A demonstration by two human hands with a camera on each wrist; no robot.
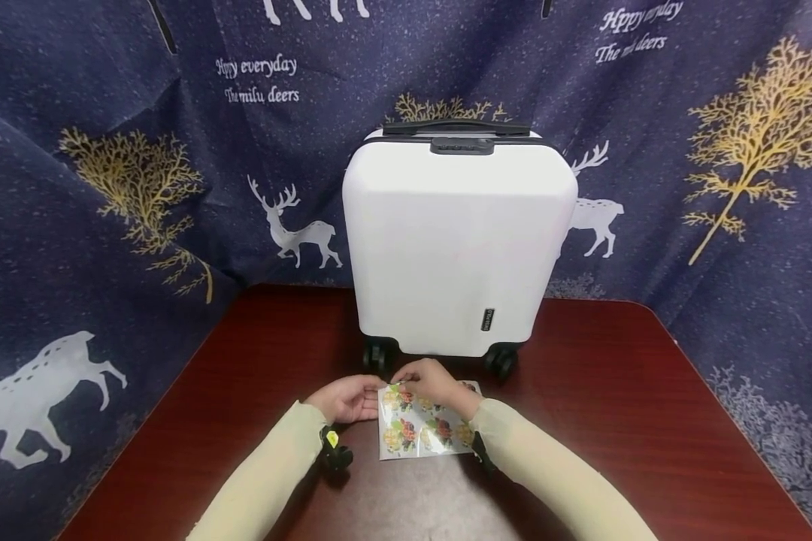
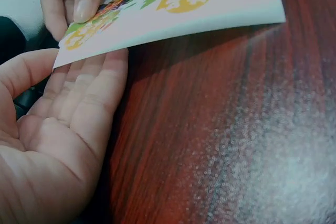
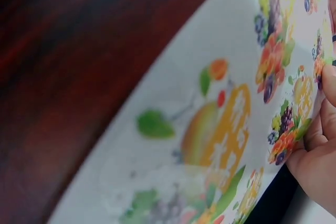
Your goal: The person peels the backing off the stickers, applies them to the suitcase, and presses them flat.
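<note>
A glossy sticker sheet (image 1: 409, 443) printed with repeated fruit pictures lies in front of the suitcase. My right hand (image 1: 430, 382) reaches over it and pinches its far left corner, the thumb (image 2: 86, 3) on the printed face. At the left edge, my left hand (image 1: 348, 398) is palm up, with nearly straight fingers (image 2: 107, 80) running under the sheet. Its thumb lies by the corner. The left wrist view shows the sheet's edge lifted and slightly bowed above the table. In the right wrist view the fruit prints (image 3: 273, 61) fill much of the picture.
A white suitcase (image 1: 460, 255) with black wheels and a black handle stands upright just behind the hands. The dark red wooden table (image 1: 616, 421) shines with reflections. A blue cloth (image 1: 264, 150) with deer and gold trees hangs behind.
</note>
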